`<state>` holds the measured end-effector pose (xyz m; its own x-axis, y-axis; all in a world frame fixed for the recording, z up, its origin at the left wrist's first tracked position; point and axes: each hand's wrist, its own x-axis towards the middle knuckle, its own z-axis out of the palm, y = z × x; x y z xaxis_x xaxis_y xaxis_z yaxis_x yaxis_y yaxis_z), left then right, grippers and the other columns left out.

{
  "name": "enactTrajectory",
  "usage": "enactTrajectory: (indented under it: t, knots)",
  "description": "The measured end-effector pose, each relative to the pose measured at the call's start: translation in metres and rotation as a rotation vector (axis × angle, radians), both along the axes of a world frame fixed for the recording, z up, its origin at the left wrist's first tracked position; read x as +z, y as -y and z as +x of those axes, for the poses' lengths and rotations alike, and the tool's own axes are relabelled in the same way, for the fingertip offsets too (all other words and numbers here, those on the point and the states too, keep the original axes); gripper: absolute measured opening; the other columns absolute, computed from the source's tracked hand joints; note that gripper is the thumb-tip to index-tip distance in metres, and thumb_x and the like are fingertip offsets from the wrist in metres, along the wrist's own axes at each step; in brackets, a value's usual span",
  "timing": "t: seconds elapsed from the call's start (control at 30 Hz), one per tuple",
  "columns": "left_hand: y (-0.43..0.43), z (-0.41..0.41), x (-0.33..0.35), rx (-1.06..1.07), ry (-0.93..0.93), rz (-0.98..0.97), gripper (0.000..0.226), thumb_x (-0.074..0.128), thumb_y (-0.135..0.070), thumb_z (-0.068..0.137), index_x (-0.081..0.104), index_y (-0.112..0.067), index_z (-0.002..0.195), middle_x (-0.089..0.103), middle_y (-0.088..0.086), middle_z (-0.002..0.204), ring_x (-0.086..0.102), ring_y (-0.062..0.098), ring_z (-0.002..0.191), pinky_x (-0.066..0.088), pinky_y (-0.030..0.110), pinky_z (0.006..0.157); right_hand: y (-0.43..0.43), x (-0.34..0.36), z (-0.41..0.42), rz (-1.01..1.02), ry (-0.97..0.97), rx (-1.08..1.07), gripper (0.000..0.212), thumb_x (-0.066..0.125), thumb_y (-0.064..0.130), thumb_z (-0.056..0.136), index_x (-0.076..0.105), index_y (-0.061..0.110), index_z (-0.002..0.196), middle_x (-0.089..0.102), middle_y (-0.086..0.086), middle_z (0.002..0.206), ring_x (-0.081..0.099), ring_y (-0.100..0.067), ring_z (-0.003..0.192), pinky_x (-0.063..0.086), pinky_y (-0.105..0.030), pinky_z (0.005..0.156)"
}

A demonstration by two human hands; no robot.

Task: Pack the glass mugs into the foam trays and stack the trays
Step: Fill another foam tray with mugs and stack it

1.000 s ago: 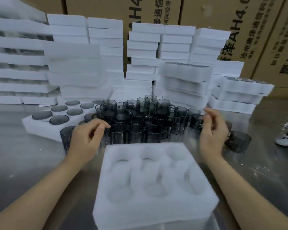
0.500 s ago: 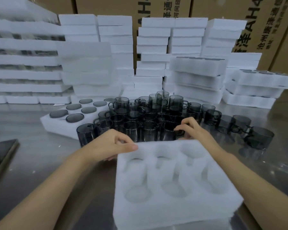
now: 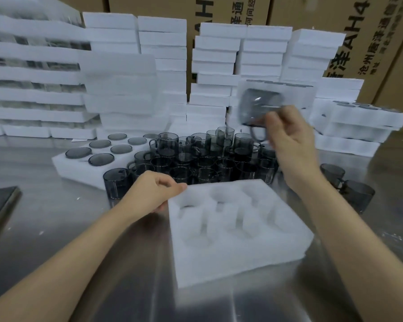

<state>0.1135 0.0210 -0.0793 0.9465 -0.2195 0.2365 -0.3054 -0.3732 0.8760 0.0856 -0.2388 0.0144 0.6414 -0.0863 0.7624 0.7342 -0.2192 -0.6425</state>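
brown cardboard boxes (image 3: 312, 31) with printed lettering fill the background. in front of them, white foam tray stacks (image 3: 163, 54) stand in rows along the far edge of the steel tabletop (image 3: 56, 240), and some at the far left and far right show dark glass between the layers. toward the near edge, a little right of the middle, lies the empty foam tray (image 3: 240, 259), its six round pockets unfilled. a filled foam tray (image 3: 79, 168) sits farther back and left of the middle, with round grey glass faces showing in its pockets. just behind the empty tray, a dense cluster of smoky glass mugs (image 3: 196, 159) stands upright on the tabletop, and two more mugs (image 3: 356, 194) sit apart toward the right edge. a dark flat object (image 3: 0, 205) lies at the left edge. the left hand (image 3: 151, 194) pinches the far left corner of the empty foam tray, thumb on top and fingers (image 3: 159, 209) curled beneath. the right hand (image 3: 289, 140) is raised above the cluster, its fingers closed on the handle of the lifted mug (image 3: 258, 108), which hangs in the air, tilted and blurred, well above the tray.
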Motion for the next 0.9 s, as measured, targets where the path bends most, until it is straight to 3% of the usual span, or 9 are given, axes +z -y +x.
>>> enactTrajectory:
  t: [0.13,0.23,0.33,0.43,0.5,0.63,0.8,0.87,0.9]
  knots:
    - [0.008,0.001,-0.005,0.133,0.100,-0.113,0.027,0.071,-0.040,0.084,0.070,-0.021,0.066,0.053,0.005,0.044,0.043,0.016,0.036,0.036,0.019,0.042,-0.049,-0.029,0.006,-0.263,-0.173,0.149,0.014,0.054,0.005,0.094,0.065,0.013,0.091,0.070,0.000,0.088,0.064,-0.008,0.081,0.049,-0.020,0.074]
    - [0.009,0.001,-0.007,0.132,0.166,-0.117,0.024,0.066,-0.030,0.091,0.069,-0.027,0.067,0.053,-0.001,0.042,0.044,0.013,0.036,0.039,0.021,0.041,-0.054,-0.048,0.007,-0.497,-0.195,0.212,0.013,0.060,0.003,0.091,0.067,0.013,0.094,0.070,0.001,0.092,0.063,-0.010,0.088,0.048,-0.022,0.079]
    - [0.011,0.000,-0.009,0.125,0.207,-0.145,0.027,0.059,-0.021,0.096,0.070,-0.023,0.071,0.052,-0.003,0.044,0.044,0.013,0.039,0.038,0.020,0.040,-0.049,-0.049,0.004,-0.492,-0.186,0.241,0.019,0.061,0.000,0.089,0.066,0.017,0.094,0.067,0.006,0.090,0.061,-0.006,0.083,0.045,-0.016,0.076]
    - [0.014,-0.001,-0.010,0.122,0.237,-0.172,0.032,0.052,-0.016,0.099,0.065,-0.011,0.070,0.050,-0.003,0.047,0.042,0.011,0.041,0.035,0.019,0.040,-0.047,-0.050,-0.002,-0.520,-0.189,0.235,0.016,0.062,-0.001,0.087,0.067,0.014,0.089,0.067,0.002,0.086,0.058,-0.018,0.078,0.048,-0.029,0.077]
    - [0.016,-0.002,-0.009,0.132,0.274,-0.180,0.045,0.049,-0.011,0.099,0.056,-0.024,0.056,0.045,-0.007,0.045,0.037,0.006,0.041,0.031,0.015,0.041,-0.048,-0.050,-0.004,-0.559,-0.180,0.240,0.012,0.063,0.000,0.086,0.068,0.010,0.088,0.065,0.001,0.087,0.057,-0.020,0.078,0.048,-0.034,0.078]
    - [0.017,-0.006,-0.007,0.113,0.281,-0.202,0.038,0.048,-0.011,0.100,0.061,-0.021,0.066,0.045,-0.010,0.044,0.035,0.002,0.042,0.028,0.014,0.043,-0.048,-0.048,-0.005,-0.495,-0.122,0.213,0.006,0.067,0.000,0.085,0.070,0.005,0.088,0.055,0.002,0.109,0.054,-0.013,0.078,0.043,-0.019,0.076]
    - [0.018,-0.012,-0.003,0.140,0.476,-0.168,0.020,0.047,-0.023,0.095,0.065,-0.031,0.097,0.057,-0.009,0.059,0.043,0.015,0.053,0.034,0.030,0.053,-0.045,-0.050,-0.001,-0.375,-0.160,0.142,0.015,0.059,0.014,0.093,0.056,0.018,0.079,0.040,0.008,0.139,0.044,-0.002,0.126,0.036,-0.022,0.104]
    - [0.020,-0.015,-0.001,0.117,0.512,-0.206,0.018,0.048,-0.030,0.092,0.062,-0.034,0.103,0.050,-0.011,0.059,0.040,0.008,0.054,0.032,0.022,0.053,-0.045,-0.049,0.001,-0.182,-0.264,0.198,0.018,0.052,0.018,0.097,0.049,0.015,0.079,0.044,0.004,0.141,0.053,-0.003,0.119,0.046,-0.029,0.097]
    - [0.021,-0.017,-0.001,0.103,0.538,-0.203,0.019,0.049,-0.034,0.090,0.060,-0.034,0.106,0.047,-0.010,0.061,0.039,0.006,0.055,0.032,0.019,0.053,-0.045,-0.047,0.002,-0.075,-0.317,0.251,0.019,0.050,0.018,0.097,0.050,0.012,0.079,0.051,0.001,0.137,0.061,-0.008,0.106,0.052,-0.028,0.085]
